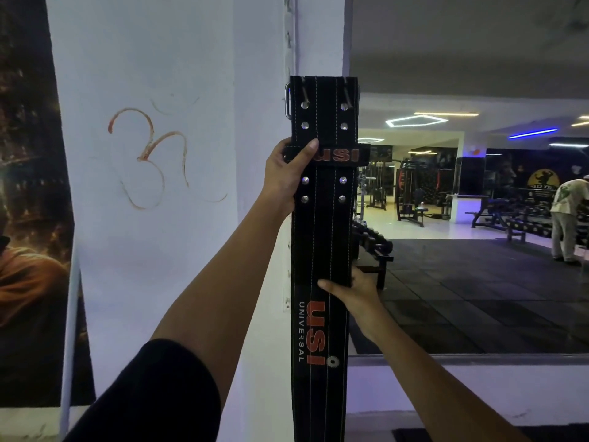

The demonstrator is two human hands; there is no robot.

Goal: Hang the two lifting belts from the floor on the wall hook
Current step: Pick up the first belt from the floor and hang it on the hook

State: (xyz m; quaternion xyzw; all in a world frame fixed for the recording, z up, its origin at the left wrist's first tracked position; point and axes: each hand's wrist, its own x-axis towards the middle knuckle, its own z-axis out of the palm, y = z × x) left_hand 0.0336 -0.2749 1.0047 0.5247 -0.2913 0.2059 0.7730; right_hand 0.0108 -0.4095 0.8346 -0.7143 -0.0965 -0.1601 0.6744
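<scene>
1. Since the lifting belt (pixel 322 250) is broad, thick and stitched in rows, it looks stiff along its width and fairly heavy for its size; it probably won't flop like a strap, more like bend in one slow curve.
2. It's held upright in front of the white wall corner (pixel 318 36), buckle end up, with the rest hanging straight down out of the bottom of the view. No hook can be made out behind it, so whether the buckle is already on something can't be told.
3. The metal buckle (pixel 287 100) sticks out at the top left edge, and that frame is likely the part meant to catch on the hook. Best grip is judged to be just below it, where the double layer and rivets make it rigid.
4. The left hand (pixel 287 177) is raised high with the arm nearly straight, closed around the belt's left edge at the keeper loop (pixel 338 154), thumb laid across the front.
5. The right hand (pixel 357 288) is lower, wrapped on the right edge with the thumb pressed flat across the face, steadying the hanging length.
6. Only one belt is seen here; the second isn't in view.
7. Suede-like surface, so slipping isn't expected.
</scene>
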